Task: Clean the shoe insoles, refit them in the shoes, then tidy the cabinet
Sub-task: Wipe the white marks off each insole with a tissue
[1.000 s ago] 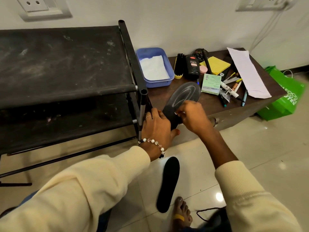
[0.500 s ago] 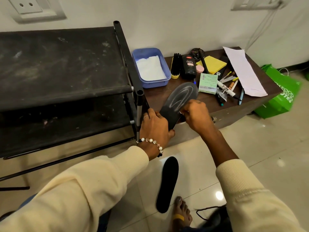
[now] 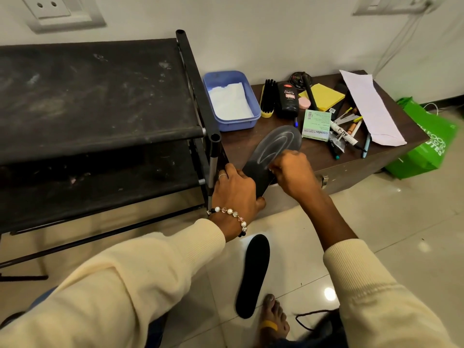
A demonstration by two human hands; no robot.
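Item: grey insole (image 3: 273,151), heel end gripped in the left hand (image 3: 236,189), toe end lying on the brown worktop (image 3: 371,156), likely braced there so it stays put under wiping. Right hand (image 3: 292,172): fingers curled at the insole's mid-face, seemingly pinching something small; what it is cannot be told. Second insole (image 3: 253,275), black, flat on the floor below by a bare foot (image 3: 273,320), probably awaiting its turn. Behind on the worktop: blue tub (image 3: 248,119) with white tissue, shoe brush (image 3: 268,101), black bottle (image 3: 288,100), all within reach. Left: black shoe rack (image 3: 100,96)
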